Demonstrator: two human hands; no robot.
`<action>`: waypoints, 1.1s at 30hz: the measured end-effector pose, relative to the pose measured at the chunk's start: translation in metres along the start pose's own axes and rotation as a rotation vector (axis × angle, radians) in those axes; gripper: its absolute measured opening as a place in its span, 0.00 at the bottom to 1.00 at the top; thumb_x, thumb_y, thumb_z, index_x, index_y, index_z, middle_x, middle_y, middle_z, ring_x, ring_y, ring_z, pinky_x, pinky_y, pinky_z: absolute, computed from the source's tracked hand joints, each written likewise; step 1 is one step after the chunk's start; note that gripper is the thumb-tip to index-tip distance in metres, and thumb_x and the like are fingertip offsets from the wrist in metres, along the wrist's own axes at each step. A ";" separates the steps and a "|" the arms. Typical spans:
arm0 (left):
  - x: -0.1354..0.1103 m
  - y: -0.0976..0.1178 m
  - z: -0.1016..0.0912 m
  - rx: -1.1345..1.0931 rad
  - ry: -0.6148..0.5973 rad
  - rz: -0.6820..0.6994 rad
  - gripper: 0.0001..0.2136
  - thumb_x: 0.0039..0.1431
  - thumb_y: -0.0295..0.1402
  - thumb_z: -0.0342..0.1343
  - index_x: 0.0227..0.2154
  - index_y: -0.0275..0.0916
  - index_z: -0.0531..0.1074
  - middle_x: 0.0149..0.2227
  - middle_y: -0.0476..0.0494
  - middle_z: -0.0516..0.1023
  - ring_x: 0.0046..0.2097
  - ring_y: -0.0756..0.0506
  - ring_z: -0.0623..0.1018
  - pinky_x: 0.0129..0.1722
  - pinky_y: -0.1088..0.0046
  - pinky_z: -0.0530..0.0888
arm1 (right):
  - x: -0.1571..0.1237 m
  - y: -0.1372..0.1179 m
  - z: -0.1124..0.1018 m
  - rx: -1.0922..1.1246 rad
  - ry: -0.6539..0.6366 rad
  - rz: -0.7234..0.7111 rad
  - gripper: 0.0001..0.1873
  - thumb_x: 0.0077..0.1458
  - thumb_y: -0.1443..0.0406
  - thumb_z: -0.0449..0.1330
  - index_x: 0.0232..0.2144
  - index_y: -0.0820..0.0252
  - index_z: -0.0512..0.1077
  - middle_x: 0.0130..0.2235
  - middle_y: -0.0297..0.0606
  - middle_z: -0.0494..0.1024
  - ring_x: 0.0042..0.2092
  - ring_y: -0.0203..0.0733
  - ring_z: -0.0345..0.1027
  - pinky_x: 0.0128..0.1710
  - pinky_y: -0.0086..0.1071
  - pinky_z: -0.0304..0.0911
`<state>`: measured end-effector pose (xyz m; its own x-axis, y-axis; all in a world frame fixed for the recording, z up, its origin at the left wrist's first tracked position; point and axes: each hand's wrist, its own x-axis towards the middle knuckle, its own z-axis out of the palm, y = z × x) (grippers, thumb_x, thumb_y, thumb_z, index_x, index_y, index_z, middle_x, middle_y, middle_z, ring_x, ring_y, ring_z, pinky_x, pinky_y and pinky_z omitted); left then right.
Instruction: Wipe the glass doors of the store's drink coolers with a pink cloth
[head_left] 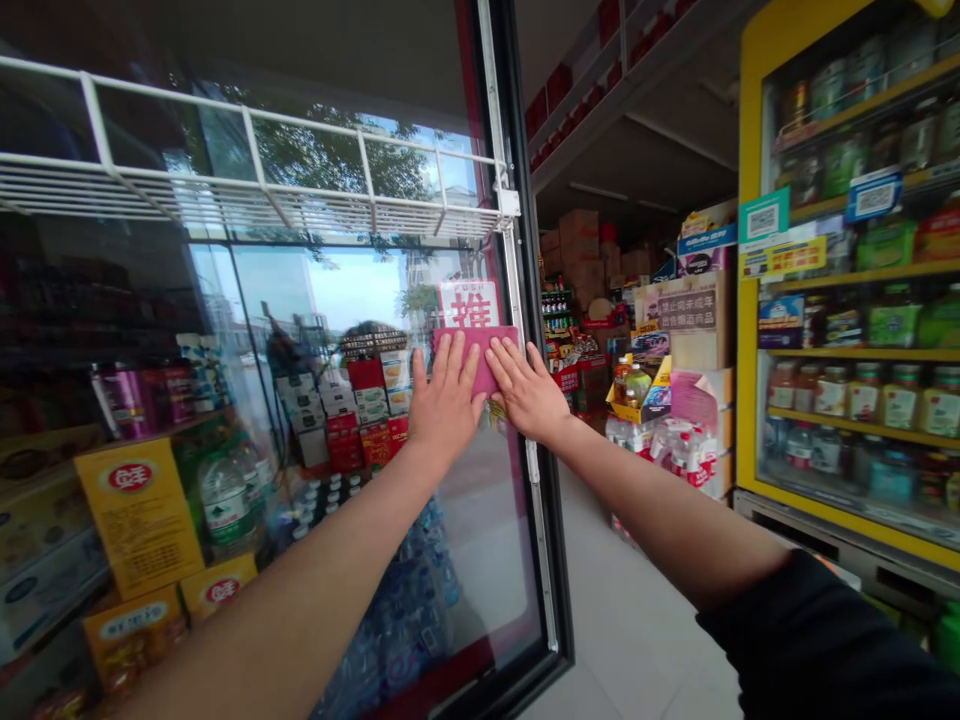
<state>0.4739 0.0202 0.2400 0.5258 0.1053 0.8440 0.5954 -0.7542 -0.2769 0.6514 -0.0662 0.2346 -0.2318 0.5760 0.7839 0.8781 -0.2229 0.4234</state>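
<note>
Both my hands press a pink cloth point(480, 345) flat against a glass door point(337, 400). My left hand point(444, 400) lies on the cloth's left part with its fingers stretched out. My right hand point(526, 388) lies on its right part, fingers spread and flat. Just above the cloth a red and white sign point(468, 302) is stuck to the glass. The door's dark frame point(540, 480) runs down right beside my right hand.
A white wire rack point(247, 195) hangs behind the glass at the top. Yellow boxes point(139, 520) and bottles show through the glass on the left. A yellow drinks cooler point(847, 300) stands on the right. Stacked goods point(660, 400) line the tiled aisle point(622, 620) beyond the door.
</note>
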 end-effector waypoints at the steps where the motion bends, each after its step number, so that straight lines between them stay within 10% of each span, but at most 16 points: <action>1: -0.002 0.002 0.002 -0.006 -0.002 -0.003 0.38 0.73 0.43 0.50 0.79 0.37 0.46 0.82 0.34 0.37 0.83 0.33 0.41 0.79 0.36 0.35 | -0.003 -0.002 0.002 0.003 0.001 0.013 0.40 0.74 0.61 0.52 0.80 0.70 0.46 0.82 0.54 0.45 0.83 0.59 0.37 0.81 0.64 0.33; 16: -0.057 0.007 0.019 -0.048 -0.059 0.028 0.38 0.73 0.42 0.51 0.79 0.39 0.44 0.82 0.39 0.38 0.83 0.36 0.42 0.80 0.36 0.38 | -0.052 -0.051 0.018 -0.008 -0.021 0.077 0.39 0.73 0.63 0.55 0.78 0.72 0.52 0.81 0.57 0.50 0.81 0.62 0.43 0.79 0.64 0.39; 33: -0.158 -0.108 -0.030 0.072 -0.088 -0.085 0.37 0.73 0.47 0.52 0.79 0.42 0.48 0.81 0.34 0.44 0.82 0.33 0.49 0.80 0.36 0.39 | 0.005 -0.196 0.005 0.133 0.018 -0.111 0.37 0.68 0.70 0.56 0.76 0.78 0.57 0.78 0.62 0.55 0.79 0.71 0.50 0.76 0.66 0.51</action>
<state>0.3085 0.0658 0.1502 0.5212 0.2259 0.8230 0.6807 -0.6917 -0.2412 0.4803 -0.0159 0.1530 -0.3371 0.5769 0.7440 0.8939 -0.0518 0.4452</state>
